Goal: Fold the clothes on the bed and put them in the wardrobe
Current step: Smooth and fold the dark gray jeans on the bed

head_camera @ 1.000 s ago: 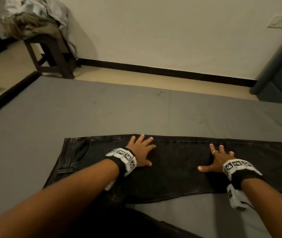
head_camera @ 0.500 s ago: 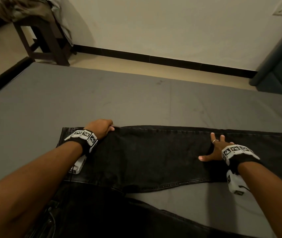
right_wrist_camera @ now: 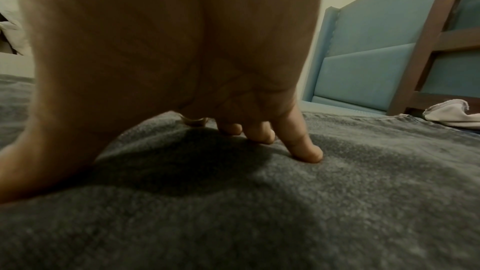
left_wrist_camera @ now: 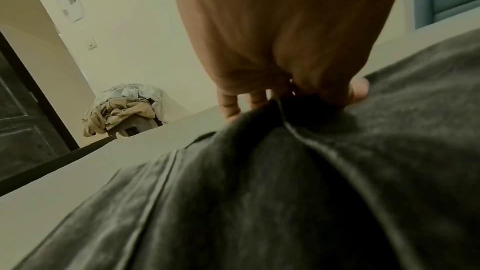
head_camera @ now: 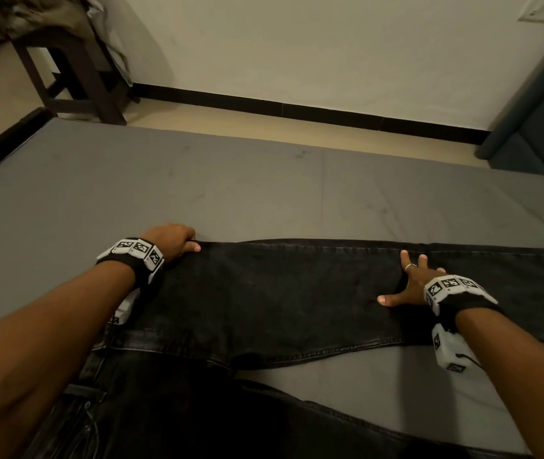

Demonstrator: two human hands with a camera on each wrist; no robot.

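Black jeans (head_camera: 280, 293) lie lengthwise across the grey bed (head_camera: 231, 193), one leg stretched to the right and the other leg trailing along the near edge. My left hand (head_camera: 178, 241) grips the far edge of the jeans near the waistband, fingers curled round a bunch of dark fabric (left_wrist_camera: 285, 114). My right hand (head_camera: 409, 283) lies spread flat on the stretched leg, its fingertips (right_wrist_camera: 306, 153) pressing into the denim (right_wrist_camera: 259, 202). The waistband is mostly hidden under my left forearm.
A dark wooden stool (head_camera: 75, 74) piled with crumpled clothes (left_wrist_camera: 124, 110) stands on the floor past the bed's far left corner. A blue padded headboard (head_camera: 535, 127) closes the right side. A pale cloth (right_wrist_camera: 451, 114) lies by the jeans' right end. Bare mattress stretches beyond the jeans.
My left hand slid left from the middle of the jeans to the far edge near the waistband and closed on the fabric. The right hand stayed flat on the leg.
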